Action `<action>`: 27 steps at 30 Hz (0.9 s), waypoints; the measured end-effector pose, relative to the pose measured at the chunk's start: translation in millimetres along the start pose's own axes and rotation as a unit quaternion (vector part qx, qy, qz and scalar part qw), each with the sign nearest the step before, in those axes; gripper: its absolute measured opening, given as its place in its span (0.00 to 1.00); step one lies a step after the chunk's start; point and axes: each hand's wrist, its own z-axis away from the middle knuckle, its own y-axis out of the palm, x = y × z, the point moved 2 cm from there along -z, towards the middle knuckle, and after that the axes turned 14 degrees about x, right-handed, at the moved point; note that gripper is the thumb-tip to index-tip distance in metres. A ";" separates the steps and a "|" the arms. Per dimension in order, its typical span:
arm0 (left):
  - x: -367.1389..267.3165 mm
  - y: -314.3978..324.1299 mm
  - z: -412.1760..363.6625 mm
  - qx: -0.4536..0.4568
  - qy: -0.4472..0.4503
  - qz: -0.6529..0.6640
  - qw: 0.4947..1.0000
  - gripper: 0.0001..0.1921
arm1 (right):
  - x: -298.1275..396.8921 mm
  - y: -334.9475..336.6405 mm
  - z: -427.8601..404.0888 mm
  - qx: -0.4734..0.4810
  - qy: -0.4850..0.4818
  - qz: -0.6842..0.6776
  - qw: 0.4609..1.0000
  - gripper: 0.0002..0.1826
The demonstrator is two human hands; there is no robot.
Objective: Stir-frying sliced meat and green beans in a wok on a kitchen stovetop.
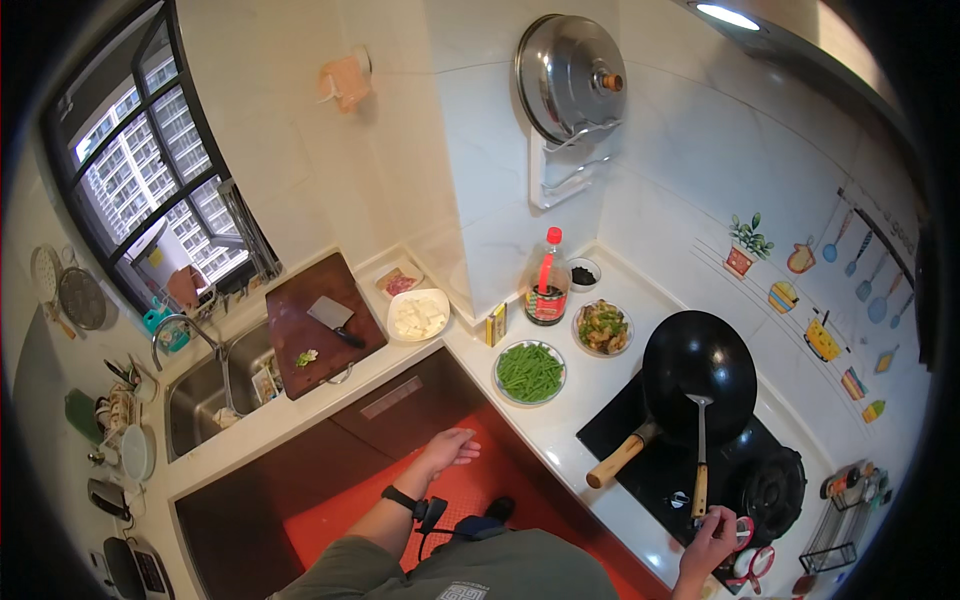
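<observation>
My left hand [451, 451] hangs over the red floor in front of the counter, its fingers loosely bent and holding nothing visible. At the front of the stove is my right hand [711, 541], its fingers drawn together beside a red-rimmed condiment jar [744, 531]. Whether it grips something small is hidden. Close to those fingers ends the wooden handle of a metal wok spatula [701, 450], whose blade rests in a black wok [694, 360]. The wok sits on the gas hob [622, 420], its wooden handle towards me. Another red-rimmed jar [761, 561] stands nearby.
Left of the hob stand a plate of cut green beans [531, 373], a cooked dish [602, 328], a sauce bottle [546, 289] and a bowl of dark bits [583, 274]. Tofu pieces [418, 315] sit by a cutting board [300, 322] bearing a cleaver [330, 313], beside the sink [191, 420].
</observation>
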 end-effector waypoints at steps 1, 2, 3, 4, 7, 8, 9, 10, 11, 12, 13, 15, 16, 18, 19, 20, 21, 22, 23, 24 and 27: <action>0.4 -0.5 0.4 0.000 -0.001 0.009 1.000 0.21 | 6.3 1.7 0.0 0.004 0.002 0.022 1.000 0.06; 0.8 -0.6 0.3 0.001 -0.002 0.017 1.000 0.21 | 11.2 4.4 -1.8 0.004 0.003 0.024 1.000 0.06; 2.0 -0.6 0.7 0.005 -0.005 0.018 1.000 0.21 | 15.5 5.7 -3.8 0.007 -0.013 0.027 1.000 0.07; 2.4 -2.9 2.1 0.002 -0.002 0.019 1.000 0.21 | 16.5 6.4 -4.0 0.009 -0.028 0.029 0.999 0.07; -5.9 2.7 7.2 0.001 -0.003 0.014 1.000 0.20 | 8.3 8.4 -3.0 0.003 -0.021 0.015 1.000 0.08; -8.7 5.9 7.4 -0.002 -0.005 0.007 1.000 0.19 | 8.6 5.9 -1.2 -0.001 -0.017 0.020 1.000 0.08; -8.5 5.9 6.2 0.002 -0.008 0.006 1.000 0.19 | 16.8 6.6 -0.3 0.007 -0.002 0.015 1.000 0.08; -8.0 5.9 4.0 0.004 -0.008 0.007 1.000 0.19 | 22.3 7.0 0.3 0.015 0.013 0.010 1.000 0.08; -7.8 6.2 1.6 0.007 -0.009 0.008 1.000 0.18 | 24.4 6.4 0.9 0.012 0.016 0.012 1.000 0.08; -7.5 6.6 -0.8 0.011 -0.012 0.007 1.000 0.18 | 25.9 5.3 1.5 0.008 0.020 0.023 1.000 0.08; -7.7 7.1 -3.2 0.014 -0.013 0.006 1.000 0.18 | 25.8 3.9 2.8 0.003 0.024 0.034 0.999 0.08; -8.1 10.1 -8.0 0.020 -0.016 0.003 1.000 0.18 | 17.1 2.1 3.8 -0.010 0.016 0.033 0.999 0.09; -8.8 11.9 -9.9 0.020 -0.013 0.005 1.000 0.19 | 15.8 0.9 4.4 -0.013 0.002 0.040 0.999 0.09; -12.3 16.8 -13.0 0.023 -0.011 0.006 1.000 0.19 | 12.2 -1.6 5.5 -0.018 -0.011 0.049 0.999 0.09; -15.3 20.5 -13.7 0.030 -0.013 0.000 0.999 0.19 | 9.3 -2.8 6.4 -0.018 -0.004 0.051 0.999 0.09; -18.0 24.1 -14.7 0.036 -0.015 -0.006 0.999 0.19 | 7.7 -3.9 7.2 -0.017 0.003 0.051 0.999 0.09; -19.2 26.3 -15.6 0.037 -0.016 -0.006 0.999 0.19 | 9.8 -4.6 7.6 -0.018 0.004 0.052 0.998 0.09; -20.1 28.5 -16.7 0.040 -0.017 -0.007 0.999 0.19 | 13.8 -5.0 7.5 -0.017 0.013 0.048 0.999 0.09; -21.1 30.7 -17.6 0.043 -0.017 -0.009 0.999 0.20 | 15.7 -5.4 7.5 -0.016 0.021 0.044 0.999 0.09; -23.1 32.9 -17.9 0.044 -0.018 -0.009 0.999 0.20 | 15.6 -5.7 7.6 -0.017 0.022 0.044 0.999 0.09; -25.9 36.8 -18.6 0.048 -0.027 -0.013 0.998 0.20 | 14.9 -7.3 7.2 -0.026 0.008 0.064 0.998 0.09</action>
